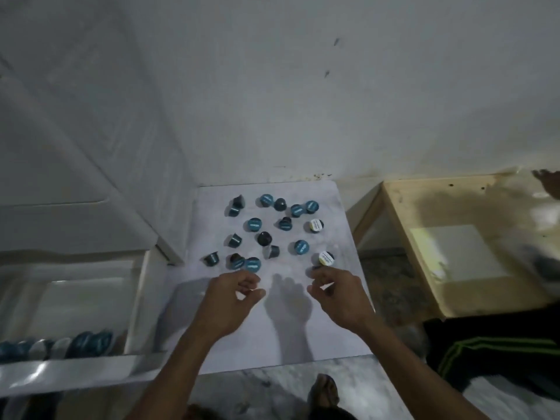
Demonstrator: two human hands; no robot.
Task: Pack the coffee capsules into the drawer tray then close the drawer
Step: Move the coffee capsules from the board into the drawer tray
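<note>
Reaching forward over a pale mat (303,344) on the floor, both bare hands hover just short of the scattered coffee capsules. The left hand (233,295) is loosely curled, thumb and fingers apart, gripping nothing; its fingertips lie just beside a teal-lidded capsule (253,264) at the near edge of the cluster. The right hand (333,294) is also half curled; whether it pinches something small and dark is hard to tell. A white-lidded capsule (325,258) sits just beyond its fingers. A foot in a sandal (324,392) shows at the near edge of the frame.

To the near left an open white drawer (75,368) holds a row of capsules (60,347) along its near side, teal and pale ones standing close together.

Farther on the mat, about a dozen and a half capsules lie loose, some lid up, some on their sides, with a second white-lidded one (315,225) toward the far right. Right of the mat stands a low wooden table (409,237), and beyond everything rises a plain white wall (303,86).
</note>
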